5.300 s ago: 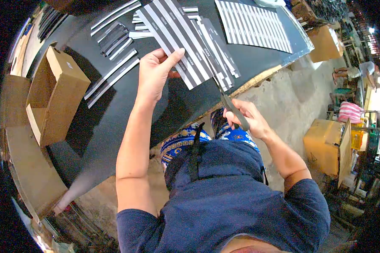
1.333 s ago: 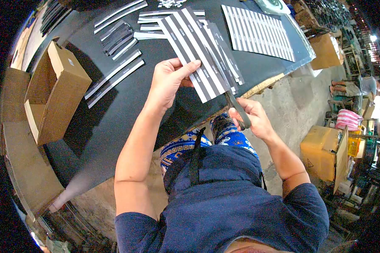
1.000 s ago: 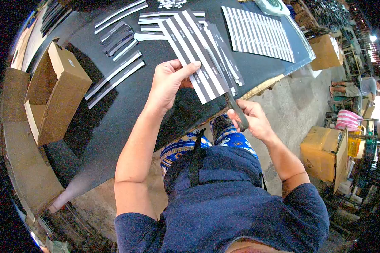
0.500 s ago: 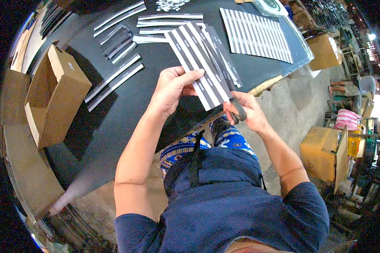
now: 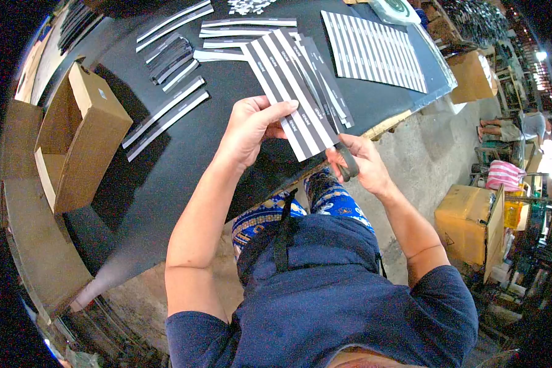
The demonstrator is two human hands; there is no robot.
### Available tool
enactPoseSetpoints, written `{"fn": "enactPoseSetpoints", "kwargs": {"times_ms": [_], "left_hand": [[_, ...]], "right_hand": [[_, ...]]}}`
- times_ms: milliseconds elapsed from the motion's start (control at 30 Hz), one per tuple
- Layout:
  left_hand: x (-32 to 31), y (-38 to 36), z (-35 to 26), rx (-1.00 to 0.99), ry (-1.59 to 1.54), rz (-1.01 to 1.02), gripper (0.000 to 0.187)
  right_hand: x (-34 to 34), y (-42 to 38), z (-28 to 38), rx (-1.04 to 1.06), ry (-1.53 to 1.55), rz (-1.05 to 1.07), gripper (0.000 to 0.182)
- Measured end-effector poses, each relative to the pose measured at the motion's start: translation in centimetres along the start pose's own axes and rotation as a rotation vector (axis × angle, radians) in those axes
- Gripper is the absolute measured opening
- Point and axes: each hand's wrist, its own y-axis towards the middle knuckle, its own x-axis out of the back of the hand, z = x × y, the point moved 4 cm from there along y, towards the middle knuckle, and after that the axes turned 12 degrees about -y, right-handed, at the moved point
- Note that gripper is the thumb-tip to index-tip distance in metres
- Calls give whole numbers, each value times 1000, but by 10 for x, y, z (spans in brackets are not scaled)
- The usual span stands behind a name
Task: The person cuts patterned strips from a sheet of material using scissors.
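- A striped sheet (image 5: 291, 89) (black and white bands, small printing on the dark ones) is held above the dark surface (image 5: 184, 153), near its front edge.
- The left hand (image 5: 251, 129) is closed on the sheet's lower left edge; the sheet is pinched between the thumb on top and the fingers (image 5: 275, 130) beneath.
- The right hand (image 5: 359, 162) is wrapped around the dark handles of a pair of scissors (image 5: 348, 161); the fingers are curled shut on them. The blades are met by the sheet's lower right corner and are largely hidden (open or closed cannot be told).
- One further striped sheet (image 5: 374, 49) is seen lying flat on the surface, well apart to the right.
- Cut strips (image 5: 165, 116) are laid out on the surface to the left and beyond the held sheet; two lie side by side nearest the left hand, the rest are bunched and cannot be counted reliably.
- One open cardboard box (image 5: 80, 135) stands at the surface's left end.
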Motion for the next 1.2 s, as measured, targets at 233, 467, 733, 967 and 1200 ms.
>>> {"fn": "enactPoseSetpoints", "kwargs": {"times_ms": [233,467,733,967,1200], "left_hand": [[1,1,2,4,-3,-10,21],[-1,-1,0,-2,-2,-12,21],[-2,-1,-2,5,-33,9,22],[-9,-5,4,63,-20,54,23],[-7,-4,3,43,-42,42,22]], "right_hand": [[2,1,-5,-34,-51,-6,27],[0,-1,-6,-16,-36,-1,28],[-1,0,-5,-18,27,29,30],[3,13,-1,97,13,61,22],[2,18,3,127,-29,59,20]]}}
